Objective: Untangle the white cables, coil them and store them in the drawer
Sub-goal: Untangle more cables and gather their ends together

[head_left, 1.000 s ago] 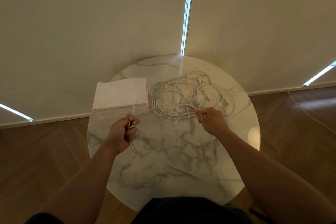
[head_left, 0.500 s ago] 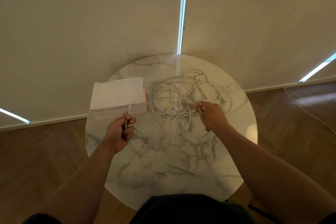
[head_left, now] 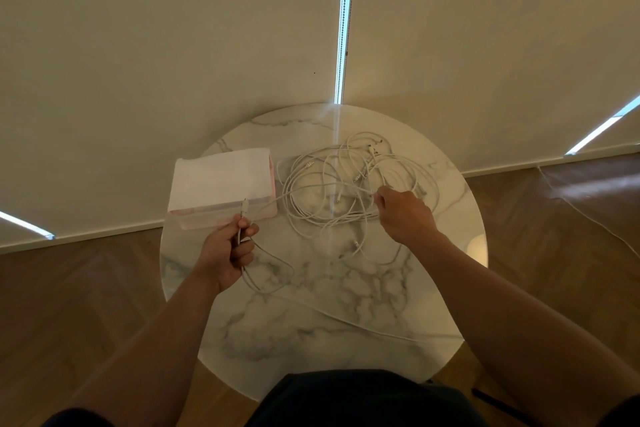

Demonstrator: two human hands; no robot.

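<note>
White cables (head_left: 349, 184) lie tangled in loose loops.

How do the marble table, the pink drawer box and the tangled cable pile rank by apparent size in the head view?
1. marble table, clearly largest.
2. cable pile, its loops spread wider than the box.
3. pink drawer box.

The last two are fairly close, and the pile's footprint is mostly bare gaps between strands, so that ordering is tentative.

You'll find no readable text, label, brand, number or sign here: the top of the pale box (head_left: 221, 180) at the round marble tabletop's (head_left: 311, 305) left edge is blank, and the white cables (head_left: 346, 184) carry no legible marking.
</note>
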